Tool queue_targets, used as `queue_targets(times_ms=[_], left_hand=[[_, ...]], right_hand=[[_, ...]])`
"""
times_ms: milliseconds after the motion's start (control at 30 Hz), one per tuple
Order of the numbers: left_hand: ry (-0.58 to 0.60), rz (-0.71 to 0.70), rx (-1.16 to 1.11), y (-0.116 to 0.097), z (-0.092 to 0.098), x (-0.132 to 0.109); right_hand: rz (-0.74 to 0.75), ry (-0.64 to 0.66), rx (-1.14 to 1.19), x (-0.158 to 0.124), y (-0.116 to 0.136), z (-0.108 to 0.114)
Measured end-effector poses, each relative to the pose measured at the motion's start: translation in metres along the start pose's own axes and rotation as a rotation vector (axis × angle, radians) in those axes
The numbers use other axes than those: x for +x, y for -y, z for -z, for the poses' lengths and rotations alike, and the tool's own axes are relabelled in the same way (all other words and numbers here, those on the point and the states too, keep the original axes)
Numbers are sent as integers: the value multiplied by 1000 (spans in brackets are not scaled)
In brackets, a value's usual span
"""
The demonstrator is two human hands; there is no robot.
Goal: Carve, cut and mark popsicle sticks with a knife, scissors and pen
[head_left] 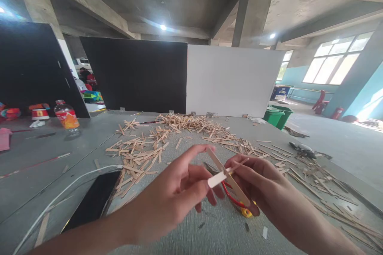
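My left hand (179,187) pinches a flat wooden stick (223,167) between thumb and fingers, a little above the grey table (74,155). My right hand (257,185) is closed around a tool with red and yellow handles (236,203), likely small scissors or cutters, and also touches the stick. The two hands meet at the middle of the view. The tool's jaws are mostly hidden behind the fingers.
Many wooden sticks (167,135) lie scattered over the table. A black phone (94,199) with a white cable (60,195) lies at the left. A drink bottle (67,117) stands far left. Black and white boards (230,79) stand behind; a green bin (277,115) sits right.
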State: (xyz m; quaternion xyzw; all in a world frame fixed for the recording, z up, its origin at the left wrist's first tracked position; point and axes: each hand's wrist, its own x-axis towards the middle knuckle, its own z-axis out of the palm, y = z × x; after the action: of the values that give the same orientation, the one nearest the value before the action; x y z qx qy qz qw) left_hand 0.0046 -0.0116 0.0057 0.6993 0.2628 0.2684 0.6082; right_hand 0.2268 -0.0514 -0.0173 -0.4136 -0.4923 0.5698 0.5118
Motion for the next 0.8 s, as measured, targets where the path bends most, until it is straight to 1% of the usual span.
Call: queue_targets(times_ms=[67,167,267,367,467,500,633,767,800], left_hand=[[53,14,-30,-1,-1,2],[46,9,-101,0,-2,7],[74,28,-92,0,-1,9],[50,15,26,-4,-2,6],[-59,-87,211,-8,-4,4],[-78,-112,268,-9,-4,3],[-92,-182,392,-7,-5,2],[-108,-190,507,-6,-3,-4],[-128,-195,532,-6,-2,-6]], right_hand=[[-6,22,-12,-1,-1,-2],[-11,29,-14,-2,-1,-5],[-13,16,-16,-2,0,-5],[-21,5,-22,-2,1,-3],[-29,10,-44,-3,1,-1],[-33,13,-56,-3,1,-1],[-58,31,-92,-5,-1,-2],[-52,27,-83,-4,0,-4],[-45,20,-91,-4,0,-4]])
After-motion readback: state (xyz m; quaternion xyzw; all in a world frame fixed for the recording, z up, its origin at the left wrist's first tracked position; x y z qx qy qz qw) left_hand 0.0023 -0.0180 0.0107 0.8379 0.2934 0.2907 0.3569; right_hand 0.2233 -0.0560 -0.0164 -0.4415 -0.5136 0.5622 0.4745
